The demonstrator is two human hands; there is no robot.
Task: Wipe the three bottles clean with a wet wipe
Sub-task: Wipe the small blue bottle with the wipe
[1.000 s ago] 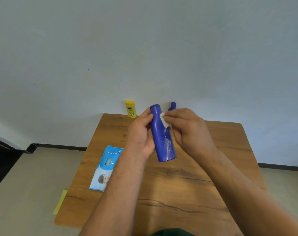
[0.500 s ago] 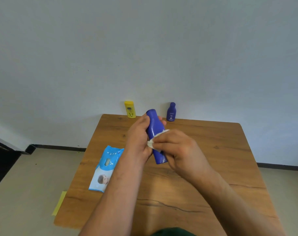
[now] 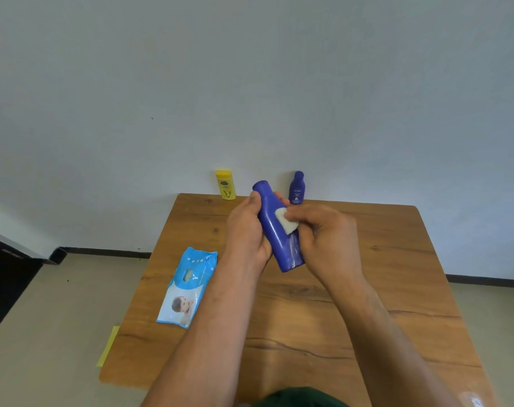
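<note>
The brown wood-grain tabletop point(image 3: 367, 289) carries a light blue soft pack of wet wipes point(image 3: 188, 286), lying flat near its left edge. Above the middle, the left hand point(image 3: 245, 233) wraps around the tall blue plastic bottle point(image 3: 276, 239), held tilted in the air with its cap away from the person. The right hand point(image 3: 326, 239) pinches a small folded white wet wipe point(image 3: 285, 220) against the bottle's upper side. The bottle looks light and rigid, but probably slick where damp, so a full grip round the mid-body suits it best. A small yellow plastic bottle point(image 3: 225, 185) and a small dark blue plastic bottle point(image 3: 296, 189) stand upright, apart, at the far edge by the wall.
</note>
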